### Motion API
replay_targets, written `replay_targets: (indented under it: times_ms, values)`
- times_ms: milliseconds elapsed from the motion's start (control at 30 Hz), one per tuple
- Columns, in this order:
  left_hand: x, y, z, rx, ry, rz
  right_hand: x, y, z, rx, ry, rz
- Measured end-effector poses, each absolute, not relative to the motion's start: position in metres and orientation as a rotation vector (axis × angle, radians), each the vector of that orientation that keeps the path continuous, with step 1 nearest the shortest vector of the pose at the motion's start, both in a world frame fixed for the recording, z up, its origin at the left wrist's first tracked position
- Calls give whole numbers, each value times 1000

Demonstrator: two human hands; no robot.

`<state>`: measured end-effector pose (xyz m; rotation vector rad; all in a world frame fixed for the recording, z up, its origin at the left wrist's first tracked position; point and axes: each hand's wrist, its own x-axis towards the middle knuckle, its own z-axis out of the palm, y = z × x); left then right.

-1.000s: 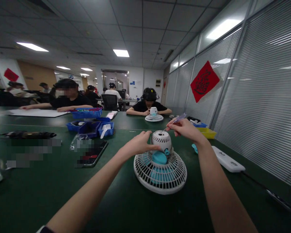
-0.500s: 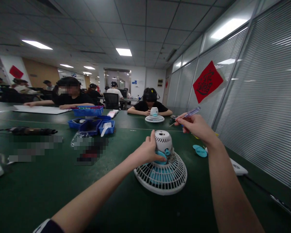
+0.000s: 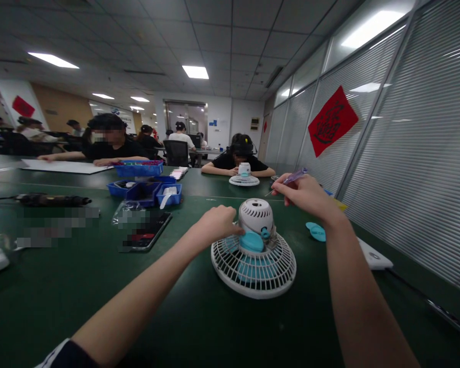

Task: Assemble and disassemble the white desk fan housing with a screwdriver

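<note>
A white fan [image 3: 256, 217] with a round grille and pale blue blades lies grille-down on the green table, its motor housing pointing up. At the housing's left side is my left hand [image 3: 219, 224], fingers curled and thumb near the light blue round part [image 3: 252, 242]; whether it grips anything is hidden. My right hand [image 3: 299, 193] is raised behind and to the right of the fan, closed on a screwdriver [image 3: 296, 176] with a clear purple handle, its thin tip pointing down-left above the housing.
Light blue discs [image 3: 316, 231] lie right of the fan. Blue bins [image 3: 142, 197], a phone [image 3: 149, 232] and a dark corded tool [image 3: 51, 200] are on the left. Across the table, a person leans behind another fan [image 3: 244, 176]; a second person sits by a white board [image 3: 67, 166].
My left hand has shifted left, its thumb off the front of the light blue round part. My right hand with the screwdriver has moved slightly left. The view has tilted slightly.
</note>
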<state>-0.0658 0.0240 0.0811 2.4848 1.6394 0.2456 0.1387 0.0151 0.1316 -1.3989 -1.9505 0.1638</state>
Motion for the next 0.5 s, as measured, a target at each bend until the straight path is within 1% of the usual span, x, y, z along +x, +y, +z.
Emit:
replay_targets:
  times_ms: [67,167,333,500]
  values:
    - [-72,24,87,2493,1672,251,138,15,131,-1394,-1959,163]
    - [-76,24,90,2414,1559,308,138,16,130,-1385,-1960,153]
    - [-69,27,82,2322,1249,328,137,16,130,-1388,-1958,121]
    - [-64,30,74,2287,1202,327,128,15,131,-1368,-1903,198]
